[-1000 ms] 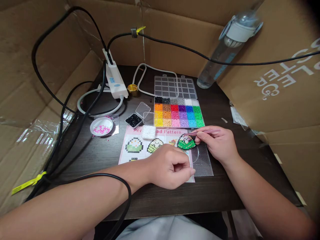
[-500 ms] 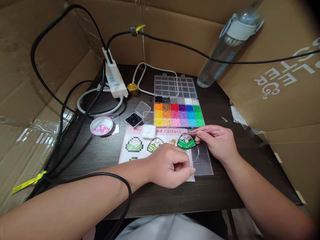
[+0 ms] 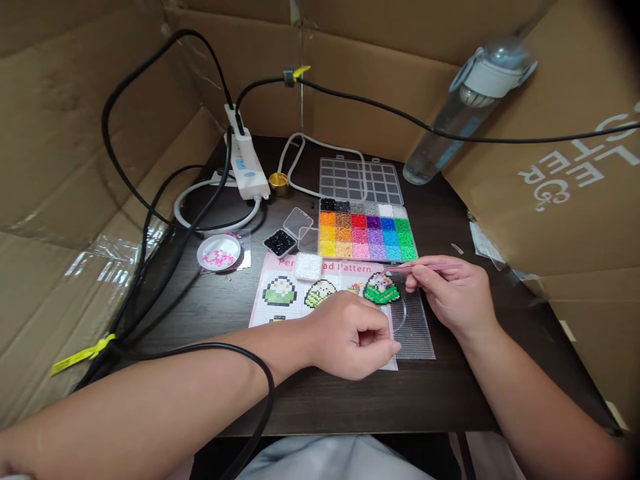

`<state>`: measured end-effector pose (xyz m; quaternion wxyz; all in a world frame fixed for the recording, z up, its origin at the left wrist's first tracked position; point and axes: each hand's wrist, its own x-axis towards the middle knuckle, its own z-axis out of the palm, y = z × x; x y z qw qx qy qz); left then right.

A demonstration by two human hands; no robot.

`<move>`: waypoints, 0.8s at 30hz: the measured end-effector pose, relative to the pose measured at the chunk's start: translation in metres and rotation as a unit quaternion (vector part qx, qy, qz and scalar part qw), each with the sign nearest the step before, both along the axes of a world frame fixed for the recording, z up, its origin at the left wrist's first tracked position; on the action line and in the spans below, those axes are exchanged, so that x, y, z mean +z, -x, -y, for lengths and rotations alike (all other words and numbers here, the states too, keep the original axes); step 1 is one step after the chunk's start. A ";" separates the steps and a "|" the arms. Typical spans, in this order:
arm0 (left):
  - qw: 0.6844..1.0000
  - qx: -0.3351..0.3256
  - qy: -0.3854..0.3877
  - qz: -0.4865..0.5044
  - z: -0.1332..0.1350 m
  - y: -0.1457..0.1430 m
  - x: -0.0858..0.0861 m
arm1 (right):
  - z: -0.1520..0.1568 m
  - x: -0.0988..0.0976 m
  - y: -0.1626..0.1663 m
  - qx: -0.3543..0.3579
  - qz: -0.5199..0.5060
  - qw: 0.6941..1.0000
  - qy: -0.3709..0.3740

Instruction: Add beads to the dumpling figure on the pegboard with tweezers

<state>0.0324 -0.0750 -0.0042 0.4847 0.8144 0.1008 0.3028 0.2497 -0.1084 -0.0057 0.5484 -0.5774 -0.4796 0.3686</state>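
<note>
My right hand [image 3: 457, 293] pinches pink tweezers [image 3: 440, 267], their tips at the upper part of a bead piece [image 3: 381, 290]. The piece has a green lower half, a dark outline and a whitish-pink top. It lies on a clear pegboard [image 3: 415, 333] that overlaps the bead pattern sheet [image 3: 270, 267]. Curled into a loose fist, my left hand [image 3: 353, 337] rests over the sheet, just below and left of the bead piece. Nothing shows in its hollow, and it covers part of the printed patterns.
Behind the sheet lies an open bead box [image 3: 373, 240] with many colours. Small boxes of black beads [image 3: 281, 243] and white beads [image 3: 309, 266] stand left of it. Farther left are a white dish [image 3: 219, 252] and a power strip [image 3: 250, 167]. A black cable [image 3: 265, 393] loops over my left forearm.
The whole scene has shifted to the right and slightly down in the picture as the head turned. Both hands keep nearly the same pose, with the tweezers still at the bead piece.
</note>
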 end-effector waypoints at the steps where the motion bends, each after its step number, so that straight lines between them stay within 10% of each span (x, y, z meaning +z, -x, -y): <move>1: 1.000 0.003 -0.001 0.001 0.001 0.000 -0.001 | 0.000 0.002 0.001 -0.008 -0.006 1.000 -0.010; 12: 1.000 0.005 0.011 -0.013 0.003 0.001 -0.007 | -0.031 0.049 0.060 0.030 0.054 0.998 -0.019; 24: 0.999 0.021 0.039 -0.007 0.006 -0.001 -0.012 | -0.037 0.024 0.100 0.077 0.076 0.994 0.015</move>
